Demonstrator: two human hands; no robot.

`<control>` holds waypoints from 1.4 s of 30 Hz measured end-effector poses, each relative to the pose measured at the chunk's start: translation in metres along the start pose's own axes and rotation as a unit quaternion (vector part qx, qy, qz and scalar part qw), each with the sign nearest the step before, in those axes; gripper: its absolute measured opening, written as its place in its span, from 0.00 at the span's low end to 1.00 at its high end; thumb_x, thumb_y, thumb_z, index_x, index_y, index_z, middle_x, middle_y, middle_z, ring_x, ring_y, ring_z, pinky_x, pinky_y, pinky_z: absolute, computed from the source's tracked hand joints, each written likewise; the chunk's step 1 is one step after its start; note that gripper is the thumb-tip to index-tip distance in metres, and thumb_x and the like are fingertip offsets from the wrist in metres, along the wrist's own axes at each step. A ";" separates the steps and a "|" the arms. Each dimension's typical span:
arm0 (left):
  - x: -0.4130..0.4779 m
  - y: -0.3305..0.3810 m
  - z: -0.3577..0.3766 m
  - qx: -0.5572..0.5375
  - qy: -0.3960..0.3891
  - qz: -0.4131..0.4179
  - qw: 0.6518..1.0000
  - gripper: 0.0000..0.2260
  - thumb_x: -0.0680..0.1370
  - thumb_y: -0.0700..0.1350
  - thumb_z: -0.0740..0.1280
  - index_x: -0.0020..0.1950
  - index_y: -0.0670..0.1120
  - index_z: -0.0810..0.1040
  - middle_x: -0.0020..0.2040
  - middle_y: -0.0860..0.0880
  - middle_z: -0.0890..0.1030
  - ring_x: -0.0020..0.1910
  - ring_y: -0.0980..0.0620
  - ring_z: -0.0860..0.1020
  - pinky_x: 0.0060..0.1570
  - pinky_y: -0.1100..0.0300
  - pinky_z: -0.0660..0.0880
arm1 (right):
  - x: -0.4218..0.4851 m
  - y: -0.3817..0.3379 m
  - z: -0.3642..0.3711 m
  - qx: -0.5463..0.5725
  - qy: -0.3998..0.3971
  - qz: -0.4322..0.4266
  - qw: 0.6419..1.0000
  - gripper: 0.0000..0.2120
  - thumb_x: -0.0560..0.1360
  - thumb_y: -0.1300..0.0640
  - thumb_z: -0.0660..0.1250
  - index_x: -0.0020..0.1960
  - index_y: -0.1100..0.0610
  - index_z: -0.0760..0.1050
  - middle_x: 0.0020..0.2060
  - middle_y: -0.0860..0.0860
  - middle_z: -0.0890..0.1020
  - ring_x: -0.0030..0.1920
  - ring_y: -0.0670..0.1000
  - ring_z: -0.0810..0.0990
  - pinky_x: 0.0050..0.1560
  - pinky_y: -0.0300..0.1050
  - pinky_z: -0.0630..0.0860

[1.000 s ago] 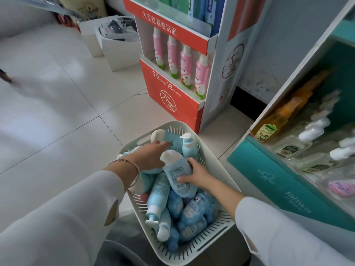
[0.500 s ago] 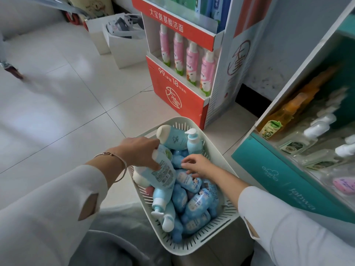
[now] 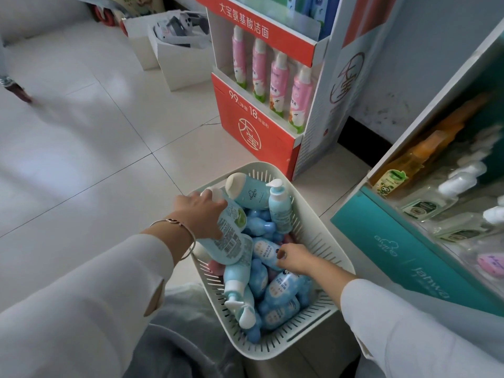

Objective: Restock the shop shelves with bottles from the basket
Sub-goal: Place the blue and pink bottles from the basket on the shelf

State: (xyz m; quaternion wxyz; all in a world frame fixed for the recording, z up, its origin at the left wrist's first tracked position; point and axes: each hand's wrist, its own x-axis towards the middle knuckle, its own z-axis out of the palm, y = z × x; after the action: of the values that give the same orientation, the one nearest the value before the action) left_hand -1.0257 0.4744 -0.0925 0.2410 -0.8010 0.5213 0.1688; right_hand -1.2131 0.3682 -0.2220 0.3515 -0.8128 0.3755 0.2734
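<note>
A white slotted basket [image 3: 326, 249] on the floor is full of light-blue bottles lying in a heap. My left hand [image 3: 200, 211] grips a pale blue bottle with a white cap [image 3: 231, 236] at the basket's left side, label and barcode facing up. My right hand [image 3: 293, 259] reaches into the middle of the heap, its fingers pinched on a small blue bottle [image 3: 266, 252]. A pump bottle [image 3: 279, 207] and a large capped bottle [image 3: 246, 190] rest at the basket's far end. The teal shelf [image 3: 403, 255] at right holds clear and orange bottles.
A red cardboard display stand [image 3: 253, 124] with pink tubes stands just beyond the basket. White boxes [image 3: 180, 58] sit on the tiled floor at the back. Grey fabric [image 3: 174, 339] lies in front of the basket, below my arms.
My left hand has taken the white-capped bottle from the middle and carried it to the basket's left side. My right hand let it go and moved onto a small blue bottle.
</note>
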 end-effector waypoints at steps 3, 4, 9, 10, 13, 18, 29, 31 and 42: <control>0.002 0.001 0.001 0.045 0.054 0.035 0.997 0.25 0.73 0.61 0.64 0.68 0.60 0.64 0.64 0.49 0.64 0.61 0.47 0.65 0.53 0.52 0.66 | 0.001 0.005 -0.001 -0.009 0.027 0.011 1.000 0.16 0.77 0.56 0.63 0.62 0.61 0.74 0.60 0.58 0.76 0.59 0.57 0.76 0.57 0.45 0.73; 0.003 0.002 0.002 0.066 0.067 0.061 0.994 0.24 0.73 0.61 0.63 0.69 0.61 0.64 0.67 0.49 0.63 0.64 0.47 0.63 0.58 0.50 0.64 | 0.001 0.006 -0.002 -0.012 0.036 0.014 0.999 0.16 0.77 0.56 0.63 0.63 0.61 0.73 0.61 0.59 0.76 0.60 0.57 0.76 0.57 0.45 0.72; 0.006 0.015 0.006 0.195 0.027 0.172 0.965 0.31 0.71 0.61 0.67 0.71 0.61 0.60 0.70 0.55 0.65 0.71 0.45 0.59 0.69 0.37 0.46 | 0.002 0.011 0.003 -0.032 0.019 0.024 0.999 0.22 0.76 0.55 0.64 0.67 0.61 0.67 0.63 0.60 0.73 0.63 0.60 0.74 0.58 0.46 0.71; 0.007 0.018 0.006 0.205 0.015 0.178 0.962 0.32 0.70 0.60 0.69 0.71 0.60 0.60 0.69 0.55 0.67 0.70 0.46 0.61 0.69 0.37 0.46 | 0.002 0.012 0.005 -0.036 0.007 0.035 0.999 0.23 0.76 0.55 0.65 0.67 0.62 0.66 0.63 0.60 0.73 0.63 0.59 0.74 0.58 0.46 0.71; 0.014 0.022 0.003 0.188 -0.013 0.176 0.966 0.32 0.68 0.56 0.73 0.69 0.60 0.63 0.65 0.57 0.70 0.66 0.48 0.65 0.68 0.40 0.54 | 0.005 0.017 0.013 -0.040 -0.016 0.066 0.997 0.24 0.75 0.57 0.66 0.67 0.63 0.63 0.65 0.59 0.72 0.64 0.57 0.73 0.59 0.44 0.70; 0.022 0.022 0.001 0.185 -0.054 0.180 0.965 0.30 0.69 0.53 0.72 0.67 0.63 0.64 0.64 0.58 0.70 0.65 0.49 0.65 0.66 0.42 0.56 | 0.005 0.015 0.024 0.024 -0.049 0.104 0.993 0.31 0.74 0.54 0.69 0.70 0.63 0.59 0.65 0.58 0.72 0.64 0.56 0.73 0.60 0.45 0.71; 0.026 0.027 0.004 0.125 0.008 0.176 0.976 0.15 0.76 0.51 0.62 0.63 0.55 0.72 0.59 0.55 0.76 0.61 0.50 0.71 0.65 0.47 0.60 | -0.002 0.012 0.020 0.260 -0.099 0.171 0.945 0.22 0.68 0.52 0.74 0.57 0.57 0.70 0.56 0.59 0.77 0.55 0.59 0.78 0.50 0.59 0.79; 0.026 0.028 0.004 0.118 0.024 0.180 0.976 0.14 0.77 0.51 0.61 0.62 0.55 0.73 0.60 0.54 0.76 0.61 0.50 0.70 0.66 0.48 0.59 | -0.007 0.005 0.013 0.228 -0.106 0.150 0.956 0.19 0.71 0.56 0.73 0.57 0.58 0.70 0.57 0.60 0.77 0.57 0.60 0.78 0.52 0.60 0.79; 0.016 0.062 -0.027 -0.050 -0.036 0.216 0.974 0.28 0.73 0.45 0.66 0.72 0.54 0.61 0.64 0.47 0.74 0.63 0.45 0.73 0.61 0.51 0.71 | -0.056 0.001 -0.100 0.483 -0.061 0.026 0.873 0.01 0.76 0.60 0.66 0.46 0.57 0.74 0.40 0.55 0.79 0.35 0.50 0.80 0.28 0.43 0.80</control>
State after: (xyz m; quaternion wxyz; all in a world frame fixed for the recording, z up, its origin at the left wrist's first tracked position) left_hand -1.0758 0.4262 -0.0912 0.1774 -0.6739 0.6639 0.2712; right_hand -1.2279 0.3136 -0.1226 0.7156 -0.5133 0.4595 0.1154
